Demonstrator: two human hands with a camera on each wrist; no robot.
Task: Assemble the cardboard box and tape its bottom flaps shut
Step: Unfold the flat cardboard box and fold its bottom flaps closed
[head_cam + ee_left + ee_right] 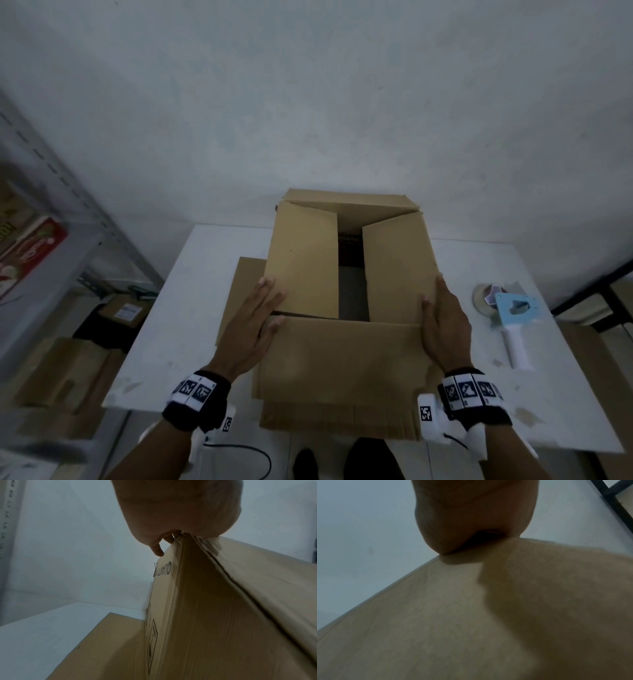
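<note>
I faced a plain, pale grey-white plastered wall (342, 102) under dim, cool light. A white rectangular tabletop (548, 394) stood against it. At my left rose a grey slotted metal shelving unit (68, 192) holding a red printed carton (30, 257); brown cardboard cartons (61, 370) lay on the floor beneath. At the right edge I saw a black metal frame (609, 284).

Tape dispenser (507, 317) right of box (346, 274)
</note>
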